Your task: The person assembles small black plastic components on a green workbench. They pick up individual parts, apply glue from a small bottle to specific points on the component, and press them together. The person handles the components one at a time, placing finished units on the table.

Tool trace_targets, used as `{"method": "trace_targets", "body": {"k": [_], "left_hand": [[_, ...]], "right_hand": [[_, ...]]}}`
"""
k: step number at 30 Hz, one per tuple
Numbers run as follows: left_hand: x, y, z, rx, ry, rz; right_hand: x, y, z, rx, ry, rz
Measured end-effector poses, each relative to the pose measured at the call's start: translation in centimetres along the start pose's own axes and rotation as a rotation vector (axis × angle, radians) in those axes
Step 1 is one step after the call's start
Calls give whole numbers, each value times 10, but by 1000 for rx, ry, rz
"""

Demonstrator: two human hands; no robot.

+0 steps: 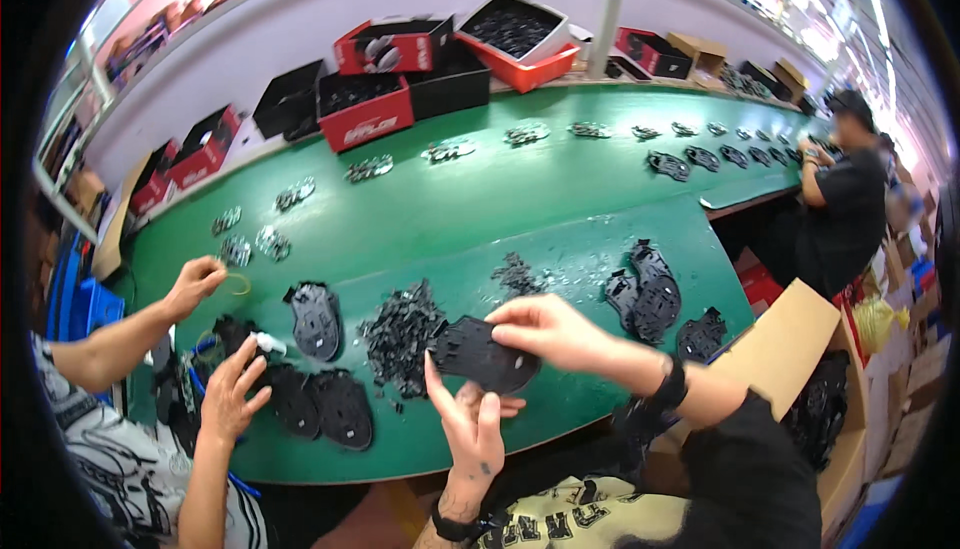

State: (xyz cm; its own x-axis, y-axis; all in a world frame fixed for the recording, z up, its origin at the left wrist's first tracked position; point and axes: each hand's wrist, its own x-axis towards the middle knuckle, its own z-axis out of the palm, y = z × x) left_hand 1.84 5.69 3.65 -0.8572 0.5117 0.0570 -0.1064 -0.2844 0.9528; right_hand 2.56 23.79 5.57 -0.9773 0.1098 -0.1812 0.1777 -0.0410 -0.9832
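Note:
A black plastic mouse base [485, 354] is tilted above the table in front of me. My right hand [555, 331] pinches its upper right edge, thumb on top. My left hand [468, 427] is below and left of it, index fingertip at the base's left edge, thumb apart from the index and the other fingers loosely bent. Whether a tiny piece lies under that fingertip is too small to tell. Just left is a heap of small black plastic pieces [402, 337]. A smaller scatter of black pieces [516, 275] lies beyond the base.
More mouse bases lie left [316, 321] and right [655, 294]. At left, a co-worker's hands [232, 394] work near cables. Circuit boards [448, 150] line the green table [560, 189]; red boxes [365, 114] stand behind it. An open carton [840, 389] is at my right; another person [850, 189] sits farther off.

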Motion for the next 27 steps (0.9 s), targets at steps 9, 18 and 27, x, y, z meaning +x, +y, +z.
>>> {"method": "trace_targets", "body": {"k": [9, 18, 27], "left_hand": [[-48, -2, -46, 561, 132, 14], [-29, -38, -38, 982, 155, 314], [-38, -21, -31, 1090, 231, 287]], "right_hand": [[93, -56, -267, -911, 341, -270], [107, 20, -401, -988, 562, -263], [127, 23, -393, -1045, 673, -222]]}}
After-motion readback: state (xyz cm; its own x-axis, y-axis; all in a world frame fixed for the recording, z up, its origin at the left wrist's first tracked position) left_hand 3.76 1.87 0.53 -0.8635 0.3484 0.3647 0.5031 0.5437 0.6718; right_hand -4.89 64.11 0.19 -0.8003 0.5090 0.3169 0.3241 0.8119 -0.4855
